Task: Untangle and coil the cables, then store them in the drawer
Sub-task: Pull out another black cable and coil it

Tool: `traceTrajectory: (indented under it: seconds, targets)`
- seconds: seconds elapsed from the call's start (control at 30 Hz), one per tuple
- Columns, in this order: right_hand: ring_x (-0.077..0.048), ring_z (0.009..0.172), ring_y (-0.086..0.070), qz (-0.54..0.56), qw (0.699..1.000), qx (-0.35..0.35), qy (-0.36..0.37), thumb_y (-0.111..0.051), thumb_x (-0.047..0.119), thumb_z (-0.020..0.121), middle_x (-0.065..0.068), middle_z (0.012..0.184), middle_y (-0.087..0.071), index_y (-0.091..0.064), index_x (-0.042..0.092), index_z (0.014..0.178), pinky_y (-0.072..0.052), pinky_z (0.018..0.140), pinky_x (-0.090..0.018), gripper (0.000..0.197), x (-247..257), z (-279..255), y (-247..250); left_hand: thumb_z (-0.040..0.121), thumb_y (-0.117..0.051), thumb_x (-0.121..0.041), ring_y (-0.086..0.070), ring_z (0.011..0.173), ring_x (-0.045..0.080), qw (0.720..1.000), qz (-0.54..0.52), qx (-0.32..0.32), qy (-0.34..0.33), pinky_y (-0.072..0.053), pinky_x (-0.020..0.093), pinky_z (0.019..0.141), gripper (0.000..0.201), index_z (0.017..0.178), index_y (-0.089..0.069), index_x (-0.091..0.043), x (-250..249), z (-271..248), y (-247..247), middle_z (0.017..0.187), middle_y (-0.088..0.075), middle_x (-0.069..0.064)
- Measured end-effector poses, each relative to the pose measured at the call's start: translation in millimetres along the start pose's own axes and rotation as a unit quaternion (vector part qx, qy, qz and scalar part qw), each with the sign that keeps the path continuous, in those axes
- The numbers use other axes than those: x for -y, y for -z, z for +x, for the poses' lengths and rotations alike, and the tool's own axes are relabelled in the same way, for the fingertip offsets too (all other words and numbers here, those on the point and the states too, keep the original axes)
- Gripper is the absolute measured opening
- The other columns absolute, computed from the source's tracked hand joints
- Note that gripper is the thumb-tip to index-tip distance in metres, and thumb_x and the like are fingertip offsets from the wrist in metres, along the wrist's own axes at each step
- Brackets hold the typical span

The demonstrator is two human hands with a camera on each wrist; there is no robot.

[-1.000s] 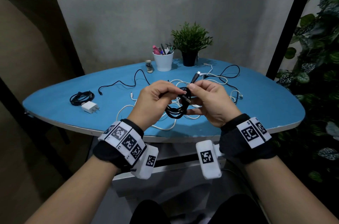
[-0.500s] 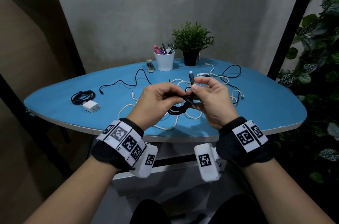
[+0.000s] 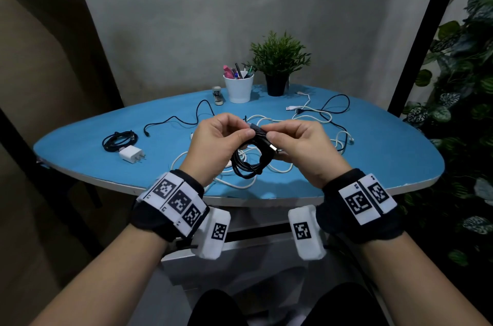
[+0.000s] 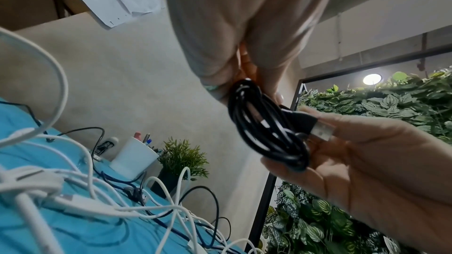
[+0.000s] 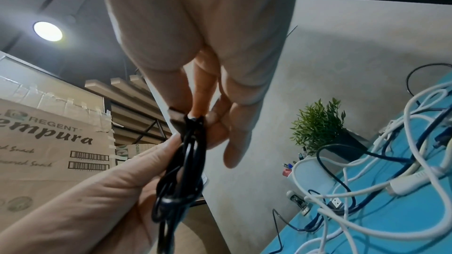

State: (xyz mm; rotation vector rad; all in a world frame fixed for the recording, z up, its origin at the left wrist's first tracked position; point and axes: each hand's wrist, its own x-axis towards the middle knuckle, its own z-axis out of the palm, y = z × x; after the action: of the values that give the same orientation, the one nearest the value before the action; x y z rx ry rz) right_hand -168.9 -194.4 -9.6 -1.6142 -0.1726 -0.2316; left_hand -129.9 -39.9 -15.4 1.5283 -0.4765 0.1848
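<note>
Both hands up over the near edge of the blue oval worktop (image 3: 373, 155), a coiled black USB cable (image 3: 249, 163) held between them; left hand (image 3: 216, 143) has thumb and fingers curled, pinching the top of the coil; right hand (image 3: 301, 147) pinches the coil's other side, fingers curled, with the cable's silver USB plug (image 4: 322, 131) lying across its fingertips; coil hangs below both grips, clear of the surface; under it a tangle of loose white cables (image 3: 266, 123) sprawls over the middle of the worktop, a loose black cable (image 3: 334, 105) threaded through it to the right; another black cable (image 3: 176, 120) trails left; a small coiled black cable (image 3: 118, 140) sits far left, just beside a white plug charger (image 3: 130, 154); at the back a white cup of pens (image 3: 238, 87) and a small green potted plant (image 3: 278, 64); drawer not clearly identifiable.
</note>
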Motion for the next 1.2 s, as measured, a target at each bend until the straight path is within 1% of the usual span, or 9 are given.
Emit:
traceTrajectory:
  seconds: [0.1, 0.23, 0.37, 0.5, 0.63, 0.77, 0.9, 1.03, 1.2]
  targets:
    - [-0.002, 0.059, -0.061, -0.010, 1.000, 0.002, 0.015, -0.059, -0.003, 0.087, -0.003, 0.074, -0.067, -0.069, 0.010, 0.087, -0.050, 0.057, -0.015, 0.016, 2.7, -0.3, 0.3, 0.079, -0.068, 0.003, -0.061, 0.060, 0.008, 1.000, 0.004, -0.015, -0.018, -0.053, 0.020, 0.062, 0.021, 0.074, -0.057, -0.013, -0.3, 0.8, -0.6, 0.064, -0.063, -0.004]
    - [-0.001, 0.057, -0.060, -0.066, 0.997, -0.019, 0.033, -0.060, -0.001, 0.087, -0.001, 0.070, -0.066, -0.069, 0.014, 0.079, -0.051, 0.059, -0.016, 0.019, 3.2, 3.7, -0.4, 0.081, -0.067, 0.001, -0.064, 0.065, 0.007, 1.000, 0.013, -0.017, -0.018, -0.054, 0.021, 0.066, 0.017, 0.079, -0.063, -0.016, 0.0, 1.6, -1.1, 0.067, -0.067, -0.007]
    - [-0.008, 0.068, -0.063, -0.109, 0.991, -0.059, 0.048, -0.059, 0.003, 0.088, -0.001, 0.074, -0.068, -0.069, 0.018, 0.078, -0.053, 0.068, -0.025, 0.021, 0.7, 7.7, 0.4, 0.089, -0.055, 0.002, -0.065, 0.077, 0.011, 0.999, 0.032, 0.020, -0.015, -0.055, 0.022, 0.073, 0.022, 0.092, -0.065, -0.018, -2.4, -0.2, -1.4, 0.085, -0.068, 0.003]
    - [-0.014, 0.077, -0.065, -0.106, 0.991, -0.070, 0.049, -0.058, 0.004, 0.089, 0.000, 0.077, -0.069, -0.069, 0.020, 0.078, -0.055, 0.081, -0.037, 0.022, -3.1, 9.6, -2.3, 0.093, -0.052, -0.004, -0.066, 0.080, 0.014, 0.994, 0.109, 0.001, -0.024, -0.055, 0.026, 0.079, 0.019, 0.097, -0.066, -0.017, -3.6, 1.2, -1.1, 0.089, -0.069, 0.004]
    - [-0.020, 0.079, -0.067, -0.122, 0.989, -0.073, 0.043, -0.057, 0.007, 0.090, -0.001, 0.075, -0.068, -0.068, 0.022, 0.076, -0.055, 0.084, -0.047, 0.023, -5.4, 9.7, -5.0, 0.093, -0.052, -0.007, -0.060, 0.077, 0.011, 0.951, 0.282, -0.022, -0.124, -0.046, 0.009, 0.074, 0.018, 0.098, -0.068, -0.010, -0.4, 2.0, -0.4, 0.093, -0.064, 0.006]
    - [-0.020, 0.071, -0.063, -0.132, 0.988, -0.067, 0.044, -0.056, 0.009, 0.091, -0.006, 0.073, -0.066, -0.065, 0.019, 0.075, -0.056, 0.077, -0.049, 0.022, -2.5, 7.7, -7.5, 0.094, -0.048, -0.006, -0.052, 0.079, 0.016, 0.920, 0.351, -0.020, -0.172, -0.038, 0.008, 0.071, 0.017, 0.095, -0.065, -0.007, 1.7, 4.2, -1.0, 0.090, -0.058, 0.010]
    - [-0.020, 0.071, -0.062, -0.108, 0.992, -0.053, 0.035, -0.052, 0.006, 0.092, -0.006, 0.073, -0.064, -0.063, 0.020, 0.074, -0.057, 0.076, -0.050, 0.025, 0.0, 7.2, -7.0, 0.097, -0.044, -0.012, -0.056, 0.074, 0.016, 0.958, 0.269, 0.022, -0.094, -0.050, 0.024, 0.069, 0.017, 0.089, -0.058, -0.016, -0.8, 5.3, -0.9, 0.082, -0.059, 0.002]
    - [-0.016, 0.070, -0.058, -0.085, 0.995, -0.037, 0.027, -0.048, 0.005, 0.094, -0.004, 0.075, -0.063, -0.061, 0.019, 0.076, -0.054, 0.076, -0.043, 0.026, -0.5, 6.7, -7.6, 0.098, -0.043, -0.013, -0.055, 0.059, 0.001, 0.990, 0.138, 0.038, -0.015, -0.043, 0.013, 0.055, 0.024, 0.081, -0.058, -0.021, -6.2, 1.6, -2.4, 0.072, -0.060, -0.006]
    - [-0.009, 0.067, -0.059, -0.006, 0.998, -0.057, 0.019, -0.047, 0.003, 0.095, -0.004, 0.079, -0.064, -0.059, 0.016, 0.081, -0.050, 0.061, -0.022, 0.023, -1.5, 9.5, -8.0, 0.097, -0.045, -0.008, -0.060, 0.060, 0.001, 0.999, 0.032, 0.012, -0.013, -0.049, 0.019, 0.054, 0.016, 0.092, -0.058, -0.015, -7.1, -1.7, -8.9, 0.077, -0.061, -0.002]
